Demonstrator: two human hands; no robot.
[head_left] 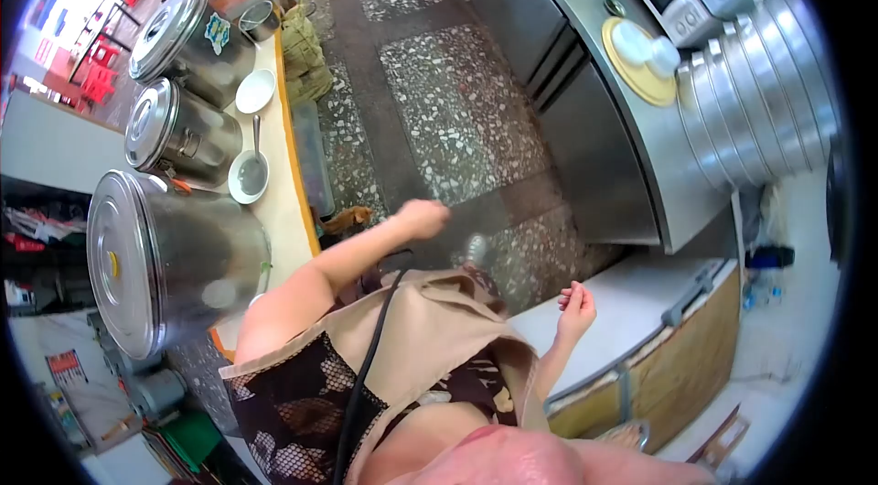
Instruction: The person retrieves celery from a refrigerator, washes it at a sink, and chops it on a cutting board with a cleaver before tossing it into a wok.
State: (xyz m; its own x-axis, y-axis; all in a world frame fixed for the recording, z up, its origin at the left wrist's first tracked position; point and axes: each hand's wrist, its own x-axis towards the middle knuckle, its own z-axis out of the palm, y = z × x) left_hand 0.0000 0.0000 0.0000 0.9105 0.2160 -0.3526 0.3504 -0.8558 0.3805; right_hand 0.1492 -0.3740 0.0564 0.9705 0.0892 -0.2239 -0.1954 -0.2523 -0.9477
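from where i stand, the person's left hand (pixel 423 219) is held out in front of the apron (pixel 434 307), over the speckled floor (pixel 457 110), its fingers rolled into a loose fist; whether anything sits inside that curl i cannot tell. the right hand (pixel 576 307) is raised at the other side, fingers bent and bunched near the thumb, though i cannot tell how tightly they meet. behind it in my line of sight lies the white-topped chest (pixel 631 307), the nearest thing to that hand, smooth above and brown and boardlike down its side; contact between them is unclear. the apron is tan cloth, folded and draped over dark patterned clothing (pixel 306 412), with a thin black strap (pixel 370 357) running down it. on the person's left, a pale tabletop (pixel 286 224) with an orange edge carries three lidded steel pots, the large pot (pixel 206 256) round-bellied and dully shining. beside them are a white bowl (pixel 255 91) and a second bowl (pixel 248 178) with a metal spoon (pixel 257 134) leaning in it. across the aisle, a brushed-steel tabletop (pixel 690 201) bears ribbed, round metal pans (pixel 754 101) and a flat yellow disc (pixel 649 90) under translucent tubs (pixel 631 43).
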